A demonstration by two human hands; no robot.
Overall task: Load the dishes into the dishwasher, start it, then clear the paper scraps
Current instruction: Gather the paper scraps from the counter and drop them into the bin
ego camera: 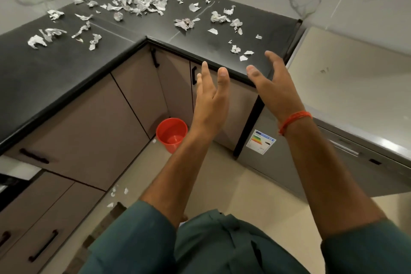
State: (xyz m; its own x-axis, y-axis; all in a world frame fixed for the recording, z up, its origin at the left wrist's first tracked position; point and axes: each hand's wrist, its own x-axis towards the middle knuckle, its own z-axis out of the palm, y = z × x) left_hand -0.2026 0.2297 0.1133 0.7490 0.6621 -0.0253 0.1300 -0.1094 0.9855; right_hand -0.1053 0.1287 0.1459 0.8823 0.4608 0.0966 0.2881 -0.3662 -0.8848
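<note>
Several crumpled paper scraps (138,2) lie scattered over the black L-shaped countertop (66,73). More scraps (241,53) sit near the counter's front edge, just left of my right hand. My left hand (211,95) is raised in front of the counter edge, fingers straight and apart, holding nothing. My right hand (271,82) hovers at the counter's right end, palm facing left, fingers spread and empty; an orange thread circles its wrist. The dishwasher (333,151) stands at the right with its door closed and an energy label on its side.
A red bucket (171,134) stands on the floor in the cabinet corner, below my left hand. A few scraps (117,193) lie on the floor by the lower cabinets. Beige cabinet doors with black handles run under the counter. Marble walls rise behind it.
</note>
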